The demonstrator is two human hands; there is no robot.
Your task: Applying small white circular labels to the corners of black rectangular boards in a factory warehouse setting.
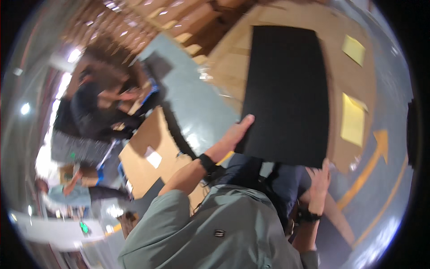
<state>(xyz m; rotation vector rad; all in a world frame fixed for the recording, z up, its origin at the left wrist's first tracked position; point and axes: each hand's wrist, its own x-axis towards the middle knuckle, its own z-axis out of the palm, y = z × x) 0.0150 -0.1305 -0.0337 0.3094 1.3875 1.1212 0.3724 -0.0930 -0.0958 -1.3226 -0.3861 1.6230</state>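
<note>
So the thing to watch from my end is how this black panel sits relative to my hands. It's basically all out ahead of me: the long axis runs away from the body, close to straight up the head view, and both grips are down at the near end, so the far end has nothing of mine on it.

My left grip is nearer the panel's middle. It's on the left long edge, a bit up from the near corner, thumb pressed flat on the top face. Fingers are hidden underneath, but I'd call that a pinch on the edge. My right grip is lower, at the near right corner, fingertips touching it. Can't tell if it's actually pinching there or just steadying the corner.

The panel is over a brown cardboard sheet with yellow paper pieces showing to its right. I can't tell whether it rests on the cardboard or is held just above it.

My judgement: with the length all on the far side, any turn swings that end widest, and the left grip has the better leverage.
</note>
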